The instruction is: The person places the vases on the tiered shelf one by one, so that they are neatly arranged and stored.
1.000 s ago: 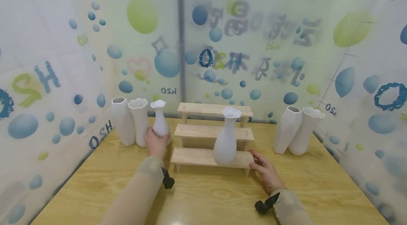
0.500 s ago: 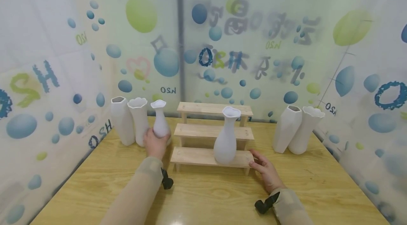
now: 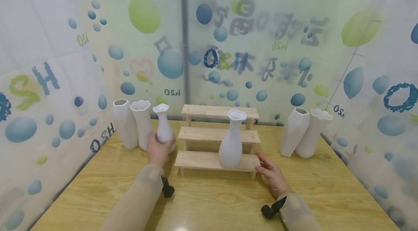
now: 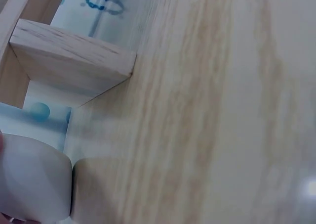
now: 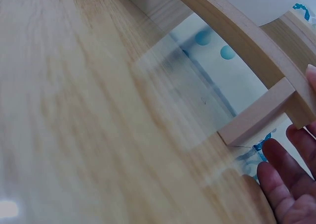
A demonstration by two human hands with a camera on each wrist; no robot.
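Observation:
My left hand (image 3: 158,149) grips the lower body of a white narrow-necked vase (image 3: 164,127), left of a three-tier wooden display stand (image 3: 199,160). In the left wrist view the base of this vase (image 4: 37,179) is close against the tabletop; whether it touches cannot be made out. With thumb and forefinger, my right hand (image 3: 273,177) holds the right end of the lowest shelf; its other fingers (image 5: 276,182) hang loosely below in the right wrist view. A similar white vase (image 3: 231,147) stands upright on that shelf, right of its middle.
Beside my left hand stand a faceted white vase (image 3: 125,126) and a fluted-rim vase (image 3: 142,124). Another faceted vase (image 3: 295,133) and fluted-rim vase (image 3: 311,135) stand at the right. Patterned curtains (image 3: 143,60) enclose the wooden table (image 3: 212,202) at the back and sides.
My left hand has shifted its hold on the vase, and the vase's mouth has moved slightly left. The right hand has stayed at the shelf end.

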